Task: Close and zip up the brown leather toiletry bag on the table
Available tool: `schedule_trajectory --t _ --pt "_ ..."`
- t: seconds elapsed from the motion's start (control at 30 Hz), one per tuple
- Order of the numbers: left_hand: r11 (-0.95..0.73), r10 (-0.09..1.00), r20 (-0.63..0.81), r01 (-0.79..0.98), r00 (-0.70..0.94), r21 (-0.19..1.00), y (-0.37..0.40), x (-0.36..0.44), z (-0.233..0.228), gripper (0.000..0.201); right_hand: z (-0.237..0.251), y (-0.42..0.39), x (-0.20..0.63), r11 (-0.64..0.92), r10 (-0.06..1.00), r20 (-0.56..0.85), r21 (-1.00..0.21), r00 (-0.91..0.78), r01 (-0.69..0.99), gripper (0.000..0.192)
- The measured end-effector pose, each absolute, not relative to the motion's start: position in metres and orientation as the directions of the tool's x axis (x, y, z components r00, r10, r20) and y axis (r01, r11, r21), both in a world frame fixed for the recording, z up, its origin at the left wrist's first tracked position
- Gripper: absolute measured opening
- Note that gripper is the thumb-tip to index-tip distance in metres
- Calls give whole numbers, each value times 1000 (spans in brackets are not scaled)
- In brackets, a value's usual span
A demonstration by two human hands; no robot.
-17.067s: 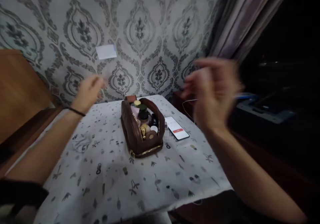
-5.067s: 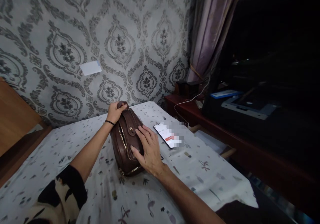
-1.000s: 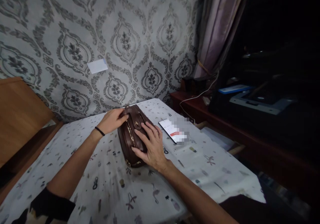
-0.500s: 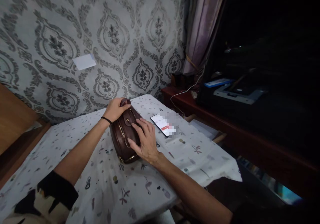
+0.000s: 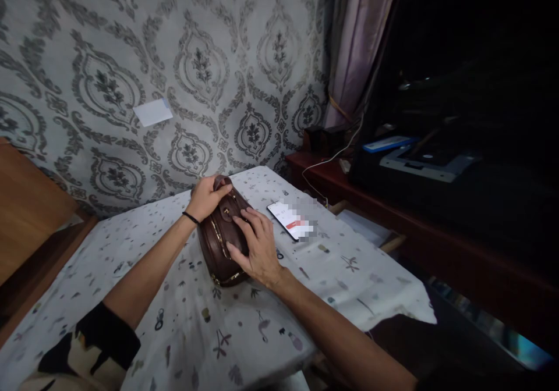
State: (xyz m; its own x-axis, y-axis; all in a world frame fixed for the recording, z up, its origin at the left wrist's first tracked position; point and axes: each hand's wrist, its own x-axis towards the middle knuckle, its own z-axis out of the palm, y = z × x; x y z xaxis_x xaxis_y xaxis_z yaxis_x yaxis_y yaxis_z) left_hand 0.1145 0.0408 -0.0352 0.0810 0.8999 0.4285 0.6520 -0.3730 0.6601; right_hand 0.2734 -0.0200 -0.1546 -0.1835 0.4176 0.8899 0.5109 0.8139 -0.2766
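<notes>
A dark brown leather handbag [image 5: 215, 245] with gold zips and a small gold clasp lies on the patterned tablecloth. My left hand [image 5: 207, 198] is wrapped round its far end by the strap loop, thumb across the top and the other fingers hidden behind. Resting on the bag's right side is my right hand [image 5: 258, 250], fingers spread and thumb apart near the zip. To the right of the bag, a phone [image 5: 285, 219] lies face up with its screen lit, part of it blurred out.
The white tablecloth [image 5: 183, 315] covers a table against the wallpapered wall. A dark red cabinet [image 5: 323, 173] stands at right, with an open drawer [image 5: 364, 228] beside the table and a white cable [image 5: 334, 157] hanging down. A wooden board [image 5: 30, 210] stands at left.
The whole view has shifted slightly, so things sit a little further right. Both hands keep almost the same places on the bag.
</notes>
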Motion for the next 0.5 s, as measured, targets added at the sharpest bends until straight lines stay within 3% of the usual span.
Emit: schedule_trajectory --t 0.3,0.4,0.5 --pt "-419 906 361 590 221 691 22 103 -24 35 -156 -21 275 804 424 882 -261 -206 535 48" --pt "-393 916 329 684 231 614 10 87 -18 42 -156 -24 275 810 392 891 -216 -229 545 46" --pt "-343 924 331 799 192 494 -1 72 -19 34 -156 -27 274 820 373 889 -182 -264 543 49"
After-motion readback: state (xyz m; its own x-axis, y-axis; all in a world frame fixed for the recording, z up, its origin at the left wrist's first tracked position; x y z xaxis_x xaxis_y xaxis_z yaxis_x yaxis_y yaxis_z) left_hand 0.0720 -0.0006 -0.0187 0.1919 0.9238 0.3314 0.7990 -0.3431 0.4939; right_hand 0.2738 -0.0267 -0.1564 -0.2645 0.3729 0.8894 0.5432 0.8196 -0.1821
